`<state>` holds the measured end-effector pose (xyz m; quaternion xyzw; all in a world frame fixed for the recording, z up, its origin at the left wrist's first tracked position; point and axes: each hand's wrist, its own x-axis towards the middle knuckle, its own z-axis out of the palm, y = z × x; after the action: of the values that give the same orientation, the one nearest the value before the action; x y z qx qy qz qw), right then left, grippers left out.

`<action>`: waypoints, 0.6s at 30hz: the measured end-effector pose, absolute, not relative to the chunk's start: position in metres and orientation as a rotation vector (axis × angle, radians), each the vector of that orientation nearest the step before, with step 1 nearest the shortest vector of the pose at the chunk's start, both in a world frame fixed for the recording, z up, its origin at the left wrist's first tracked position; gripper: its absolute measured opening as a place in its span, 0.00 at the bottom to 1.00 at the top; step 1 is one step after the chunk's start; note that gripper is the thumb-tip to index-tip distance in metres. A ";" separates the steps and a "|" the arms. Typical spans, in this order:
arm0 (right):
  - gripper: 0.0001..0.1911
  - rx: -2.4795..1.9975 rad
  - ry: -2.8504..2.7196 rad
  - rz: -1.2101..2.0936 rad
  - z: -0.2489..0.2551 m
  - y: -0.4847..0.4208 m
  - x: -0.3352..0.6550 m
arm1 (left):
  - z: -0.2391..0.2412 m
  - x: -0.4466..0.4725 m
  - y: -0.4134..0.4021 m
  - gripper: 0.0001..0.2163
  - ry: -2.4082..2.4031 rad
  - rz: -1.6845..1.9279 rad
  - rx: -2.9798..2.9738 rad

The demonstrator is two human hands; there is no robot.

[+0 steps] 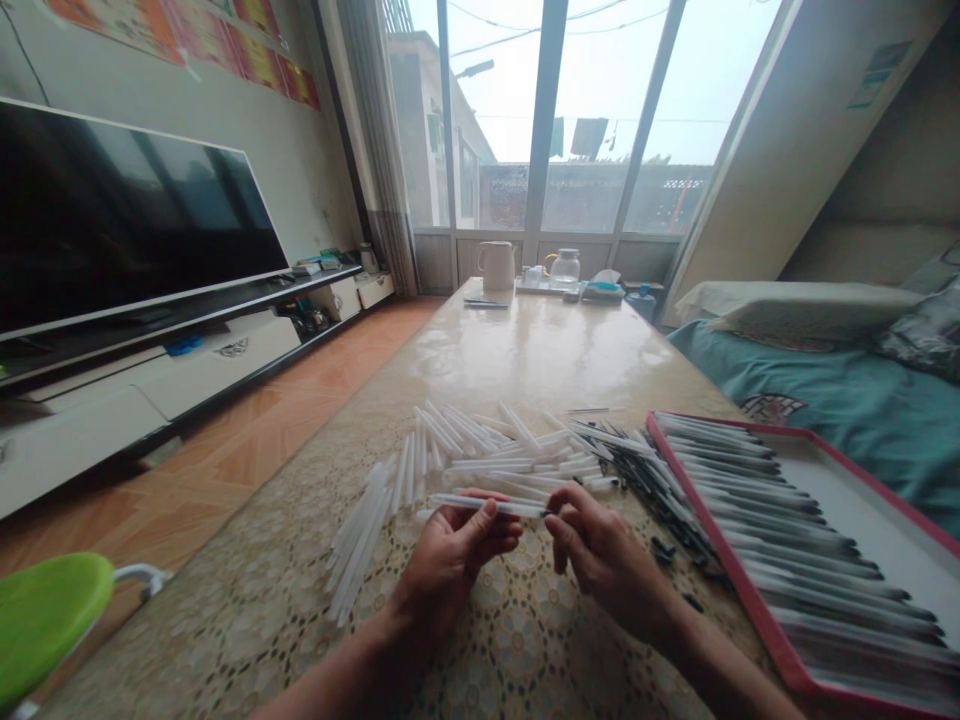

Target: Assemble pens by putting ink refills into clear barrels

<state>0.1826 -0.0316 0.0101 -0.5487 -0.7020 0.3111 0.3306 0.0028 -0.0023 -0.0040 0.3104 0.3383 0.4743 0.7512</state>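
Observation:
Between the thumb and fingers of my left hand (454,545) lies a white pen barrel (495,505), held level above the table. My right hand (596,540) is closed at the barrel's right end, its thumb and forefinger pinching a small black end piece (549,513). Whether that piece sits inside the barrel is too small to tell. Just beyond my hands spreads a loose pile of white pen barrels (480,435), and more barrels (364,545) lie to the left. Black slender pen parts (652,490) are heaped to the right, with small black pieces (661,550) nearer me.
A red-rimmed box (727,540) holding rows of black-ended pens (802,535) stands at the table's right. Toward the window are a beige jug (496,267), a glass pitcher (565,267) and a tissue pack (602,291). A green stool (56,620) is at lower left.

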 end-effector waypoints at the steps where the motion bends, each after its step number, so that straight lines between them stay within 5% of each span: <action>1: 0.13 -1.433 -1.843 0.809 0.010 -0.032 0.183 | -0.004 0.003 -0.002 0.11 0.734 1.027 0.687; 5: 0.21 -1.429 -1.854 0.798 0.009 -0.031 0.182 | -0.004 0.003 -0.001 0.11 0.714 1.008 0.717; 11: 0.12 -1.400 -1.849 0.828 0.008 -0.031 0.182 | -0.003 0.003 -0.001 0.11 0.746 1.038 0.691; 18: 0.20 -1.424 -1.864 0.799 0.008 -0.031 0.183 | -0.004 0.003 -0.001 0.11 0.730 1.015 0.711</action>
<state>0.1831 -0.0307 0.0085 -0.5433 -0.7113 0.3048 0.3255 0.0035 -0.0011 -0.0035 0.3256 0.3342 0.4649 0.7524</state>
